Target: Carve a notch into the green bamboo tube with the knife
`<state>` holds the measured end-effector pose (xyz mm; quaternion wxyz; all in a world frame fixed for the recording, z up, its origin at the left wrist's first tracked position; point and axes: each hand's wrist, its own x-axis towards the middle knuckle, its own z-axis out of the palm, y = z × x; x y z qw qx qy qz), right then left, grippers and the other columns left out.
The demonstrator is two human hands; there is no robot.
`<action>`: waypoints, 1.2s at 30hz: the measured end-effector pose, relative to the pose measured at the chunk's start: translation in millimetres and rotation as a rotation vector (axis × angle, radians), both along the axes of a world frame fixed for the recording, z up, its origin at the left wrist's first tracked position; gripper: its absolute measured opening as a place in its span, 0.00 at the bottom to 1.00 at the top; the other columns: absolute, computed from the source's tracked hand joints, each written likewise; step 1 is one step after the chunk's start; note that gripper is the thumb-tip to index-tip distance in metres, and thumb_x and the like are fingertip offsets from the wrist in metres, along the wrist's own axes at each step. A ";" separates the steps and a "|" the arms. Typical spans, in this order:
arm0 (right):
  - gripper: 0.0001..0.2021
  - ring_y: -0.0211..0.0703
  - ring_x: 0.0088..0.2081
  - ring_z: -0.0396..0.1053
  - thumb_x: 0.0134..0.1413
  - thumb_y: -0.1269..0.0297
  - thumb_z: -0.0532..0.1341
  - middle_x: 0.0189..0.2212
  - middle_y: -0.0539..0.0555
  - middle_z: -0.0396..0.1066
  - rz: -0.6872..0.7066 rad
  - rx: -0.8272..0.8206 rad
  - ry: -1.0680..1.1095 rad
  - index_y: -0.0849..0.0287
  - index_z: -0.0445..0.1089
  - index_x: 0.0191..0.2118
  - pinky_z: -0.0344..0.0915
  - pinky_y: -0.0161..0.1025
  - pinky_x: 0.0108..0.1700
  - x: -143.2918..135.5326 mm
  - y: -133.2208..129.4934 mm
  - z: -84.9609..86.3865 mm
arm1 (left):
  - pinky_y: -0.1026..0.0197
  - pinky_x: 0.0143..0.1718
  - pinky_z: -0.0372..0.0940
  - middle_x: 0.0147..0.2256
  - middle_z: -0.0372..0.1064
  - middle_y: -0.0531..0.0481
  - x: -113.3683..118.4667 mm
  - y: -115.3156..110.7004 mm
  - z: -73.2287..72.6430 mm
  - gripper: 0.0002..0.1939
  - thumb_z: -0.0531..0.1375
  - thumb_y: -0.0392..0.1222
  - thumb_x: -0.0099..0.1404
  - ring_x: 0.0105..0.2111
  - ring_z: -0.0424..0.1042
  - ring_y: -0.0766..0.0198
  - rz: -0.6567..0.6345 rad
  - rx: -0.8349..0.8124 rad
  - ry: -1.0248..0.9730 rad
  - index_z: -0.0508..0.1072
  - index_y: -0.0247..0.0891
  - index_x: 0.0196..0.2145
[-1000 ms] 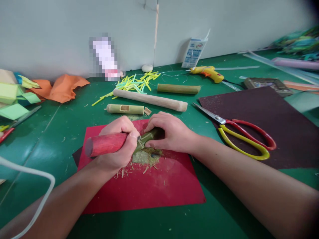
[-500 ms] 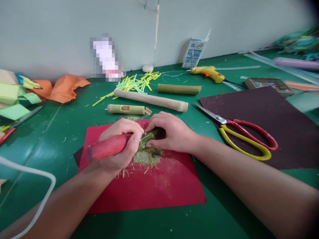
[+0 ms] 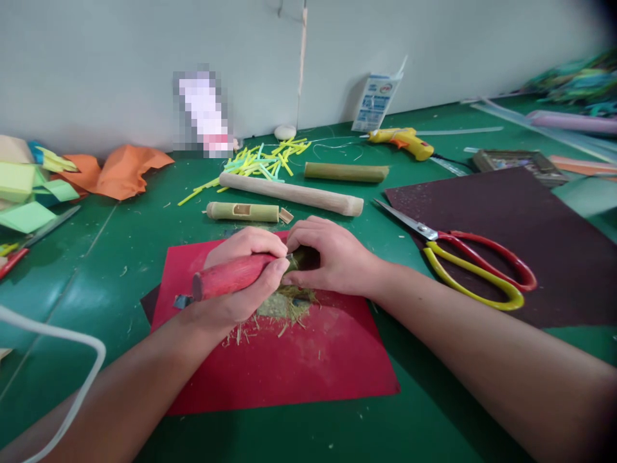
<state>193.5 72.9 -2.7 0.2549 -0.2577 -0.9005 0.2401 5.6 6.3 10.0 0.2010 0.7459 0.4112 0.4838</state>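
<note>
The left hand (image 3: 248,273) has its grip closed around the red handle (image 3: 234,276); the handle's butt points left and toward the person, its long axis running to the right and slightly away, to the bamboo (image 3: 304,257); the right hand (image 3: 332,257) has its grip clamped on the bamboo over the red sheet (image 3: 308,360). The two hands cover most of the bamboo, so its full direction cannot be told; the tool's working tip is hidden too. Shavings (image 3: 294,308) lie on the sheet under the bamboo; just beyond the hands, the notched tube (image 3: 265,212) lies crosswise on the worktop (image 3: 270,437), with the pale stick (image 3: 289,193) slanting behind it; the scissors (image 3: 436,238) rest open to the right, partly on the dark sheet (image 3: 501,225), their tips pointing left and away; a white cord (image 3: 96,341) crosses above the left forearm.
</note>
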 end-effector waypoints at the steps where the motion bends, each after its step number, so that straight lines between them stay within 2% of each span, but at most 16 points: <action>1: 0.14 0.44 0.37 0.65 0.46 0.54 0.70 0.34 0.53 0.73 0.000 0.002 -0.001 0.59 0.71 0.34 0.58 0.42 0.39 0.0 0.0 0.2 | 0.56 0.42 0.69 0.36 0.74 0.50 0.4 0.4 -0.1 0.03 0.61 0.35 0.63 0.37 0.73 0.62 -0.001 -0.006 -0.002 0.74 0.41 0.35; 5: 0.15 0.45 0.37 0.66 0.46 0.55 0.70 0.34 0.53 0.73 0.000 -0.001 -0.007 0.59 0.71 0.34 0.59 0.42 0.40 -0.2 -0.3 1.9 | 0.55 0.38 0.69 0.33 0.73 0.50 2.8 1.1 1.6 0.04 0.60 0.34 0.63 0.35 0.73 0.61 -0.004 -0.017 -0.031 0.73 0.40 0.31; 10: 0.13 0.45 0.38 0.67 0.46 0.57 0.70 0.34 0.53 0.74 0.012 -0.012 0.007 0.59 0.71 0.34 0.59 0.42 0.41 0.7 -1.5 3.5 | 0.56 0.30 0.66 0.28 0.70 0.52 3.0 -3.1 4.7 0.07 0.60 0.31 0.59 0.28 0.70 0.64 0.032 0.046 -0.011 0.69 0.40 0.26; 18: 0.14 0.46 0.38 0.67 0.45 0.57 0.71 0.34 0.54 0.74 -0.009 -0.032 -0.017 0.60 0.74 0.35 0.59 0.42 0.40 0.2 -2.8 5.2 | 0.58 0.24 0.62 0.23 0.67 0.53 -1.2 -2.8 -2.6 0.08 0.58 0.31 0.57 0.23 0.67 0.66 0.074 0.141 -0.120 0.67 0.39 0.22; 24: 0.15 0.46 0.38 0.66 0.45 0.56 0.71 0.34 0.54 0.74 -0.004 -0.018 -0.014 0.60 0.73 0.35 0.59 0.42 0.41 0.1 -0.8 2.6 | 0.59 0.29 0.66 0.26 0.70 0.52 0.8 -1.2 -8.4 0.07 0.59 0.35 0.61 0.26 0.70 0.65 0.083 0.182 -0.173 0.70 0.38 0.25; 29: 0.15 0.45 0.38 0.66 0.45 0.55 0.71 0.34 0.54 0.73 -0.009 -0.002 -0.013 0.59 0.71 0.34 0.59 0.42 0.40 1.0 -0.4 1.5 | 0.57 0.38 0.69 0.34 0.74 0.50 1.1 1.0 -7.4 0.03 0.61 0.38 0.63 0.34 0.73 0.62 0.043 0.038 -0.126 0.74 0.39 0.32; 36: 0.15 0.44 0.36 0.65 0.45 0.55 0.71 0.33 0.53 0.73 -0.009 0.003 -0.004 0.60 0.70 0.32 0.59 0.41 0.39 -0.5 -0.3 0.7 | 0.56 0.39 0.70 0.35 0.75 0.50 1.3 2.4 -3.8 0.02 0.63 0.39 0.62 0.36 0.74 0.61 0.026 -0.046 -0.089 0.74 0.40 0.33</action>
